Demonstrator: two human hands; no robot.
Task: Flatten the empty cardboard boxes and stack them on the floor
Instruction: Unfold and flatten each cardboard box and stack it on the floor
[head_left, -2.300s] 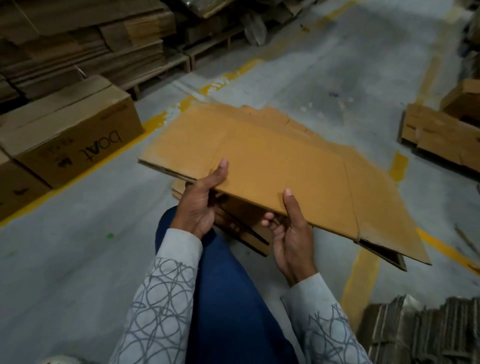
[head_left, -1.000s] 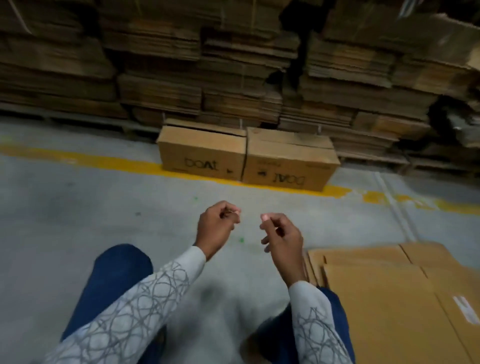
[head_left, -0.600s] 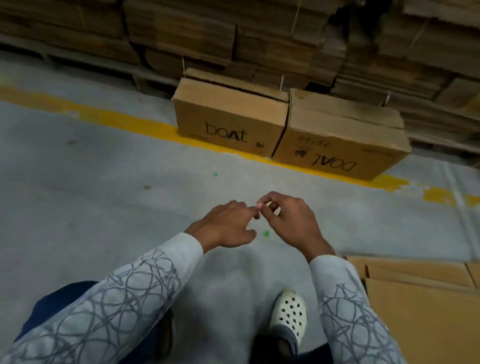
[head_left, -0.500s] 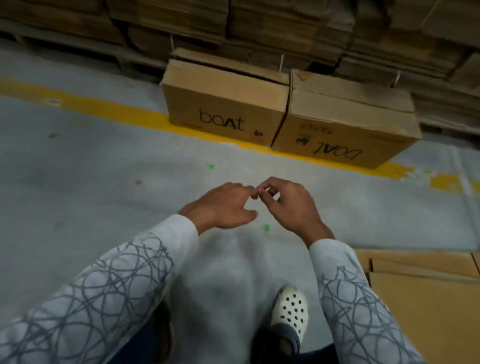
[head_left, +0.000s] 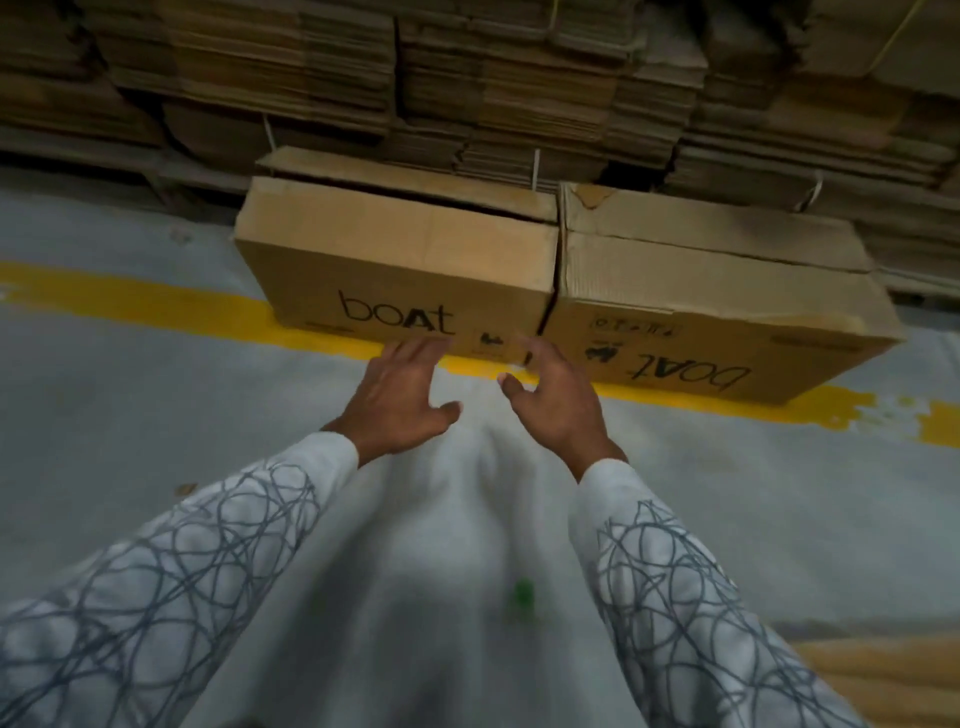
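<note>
Box (head_left: 400, 260) lettered upright is looking light and stiff, best gripped by its end walls; left hand (head_left: 400, 400) and right hand (head_left: 558, 408) are hovering close, fingers spread, empty.

Brown boxes (head_left: 400, 260), yellow floor line (head_left: 156, 306), scribble-print sleeves (head_left: 171, 571)

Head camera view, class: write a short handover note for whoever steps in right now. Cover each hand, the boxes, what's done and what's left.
Left hand: open, empty, stretched toward the left box; contact unclear.
Right hand: open, empty, near the seam between that box and the right box.
Both boxes stand assembled, side by side along the yellow line.
Done: flat cardboard lies on the floor, lower right.
Left: flatten both boxes and stack them there.
</note>
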